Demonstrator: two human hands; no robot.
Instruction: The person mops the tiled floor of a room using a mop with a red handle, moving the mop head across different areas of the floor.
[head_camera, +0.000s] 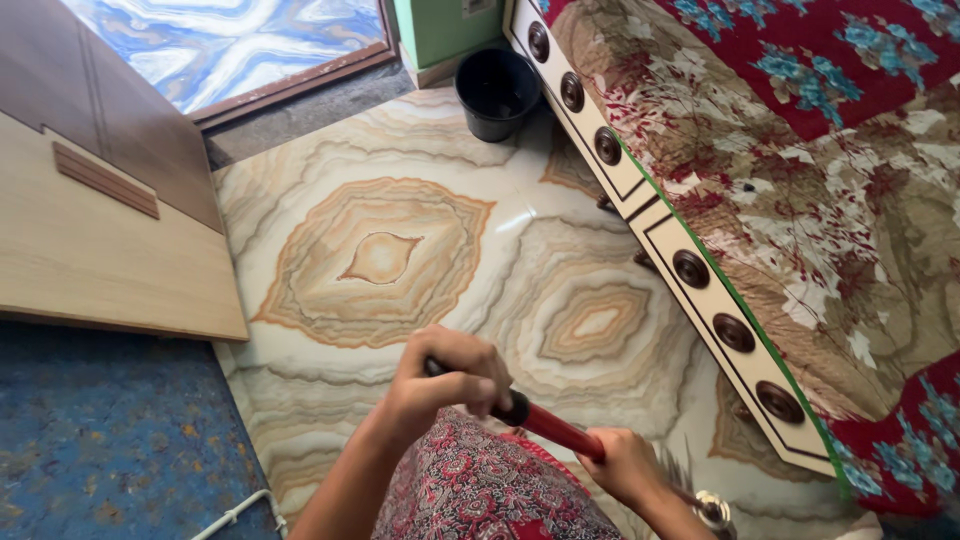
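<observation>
From my remote seat, going left to right: a blue speckled mat (110, 430) covers the floor's lower left corner, with a pale wooden panel (100, 240) lying above it. The marbled tile floor (380, 260) spreads across the middle, and a black bucket (497, 92) stands at its far edge beside the bed frame.

My left hand (450, 385) is closed in a fist around the dark upper end of a red-handled broom (545, 425), held low over the patterned clothing (480, 490) near the bottom edge of view. My right hand (625, 468) is wrapped around the red handle further down, just beside the left. The handle slants down to the right; a few pale bristles (675, 465) show past the right wrist, though the head is mostly hidden.

To the right runs the cream bed frame (690, 270) with round dark knobs, and the floral bedspread (830, 190) above it.

I judge the work to be mid-stroke sweeping along the bed frame's foot. The next move calls for both grips firm and the head kept low on the tile.
</observation>
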